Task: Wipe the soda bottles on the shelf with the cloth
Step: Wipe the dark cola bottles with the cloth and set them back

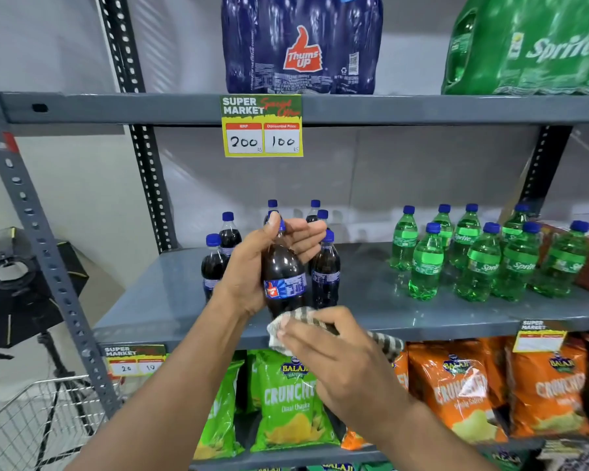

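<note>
My left hand [252,266] grips a dark cola bottle [283,273] with a blue cap, held upright just in front of the grey middle shelf [150,300]. My right hand [334,355] holds a striped grey-white cloth [286,326] pressed against the bottom of that bottle. Several more dark cola bottles [325,266] stand on the shelf behind it. A group of green Sprite bottles [480,260] stands further right on the same shelf.
Shrink-wrapped cola [300,45] and Sprite [531,45] packs sit on the upper shelf. Chip bags [286,402] fill the shelf below. A price tag [262,127] hangs above. A wire basket [31,426] and a light stand [21,277] are at left.
</note>
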A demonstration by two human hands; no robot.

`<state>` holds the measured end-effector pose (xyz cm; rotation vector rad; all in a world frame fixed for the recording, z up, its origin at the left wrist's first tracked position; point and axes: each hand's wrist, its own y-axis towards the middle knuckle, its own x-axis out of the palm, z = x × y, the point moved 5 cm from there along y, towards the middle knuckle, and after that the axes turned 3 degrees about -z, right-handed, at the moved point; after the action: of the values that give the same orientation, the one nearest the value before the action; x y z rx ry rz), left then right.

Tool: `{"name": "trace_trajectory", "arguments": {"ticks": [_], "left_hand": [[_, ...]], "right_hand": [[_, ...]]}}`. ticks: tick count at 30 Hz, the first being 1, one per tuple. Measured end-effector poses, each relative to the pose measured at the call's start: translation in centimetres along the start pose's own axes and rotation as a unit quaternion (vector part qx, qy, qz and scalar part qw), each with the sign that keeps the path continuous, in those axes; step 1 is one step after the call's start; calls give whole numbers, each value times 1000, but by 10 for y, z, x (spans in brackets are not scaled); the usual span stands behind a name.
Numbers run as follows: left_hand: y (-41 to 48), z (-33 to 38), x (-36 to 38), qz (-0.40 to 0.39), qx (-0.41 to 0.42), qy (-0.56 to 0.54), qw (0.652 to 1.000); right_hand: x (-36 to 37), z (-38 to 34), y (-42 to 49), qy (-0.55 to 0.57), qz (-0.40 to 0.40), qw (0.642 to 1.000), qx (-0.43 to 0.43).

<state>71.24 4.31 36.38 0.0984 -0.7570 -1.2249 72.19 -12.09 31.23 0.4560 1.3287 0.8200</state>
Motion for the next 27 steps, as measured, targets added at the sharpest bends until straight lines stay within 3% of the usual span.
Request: {"name": "trace_trajectory", "arguments": {"ticks": [4, 7, 14, 19, 27], "left_hand": [[9, 2, -10, -22, -4, 125, 992], [16, 2, -20, -32, -8, 216, 976], [25, 0, -52, 59, -54, 424, 902], [29, -12, -77, 105, -78, 492, 861], [35, -19, -100, 139, -80, 475, 865]], "right_hand": [[16, 8, -8, 24, -51, 998, 17], [14, 16, -8, 57, -37, 996, 51], [10, 40, -22, 109, 25, 986, 125], [8, 57, -36, 95, 66, 978, 176], [10, 79, -54, 71, 79, 967, 230]]}}
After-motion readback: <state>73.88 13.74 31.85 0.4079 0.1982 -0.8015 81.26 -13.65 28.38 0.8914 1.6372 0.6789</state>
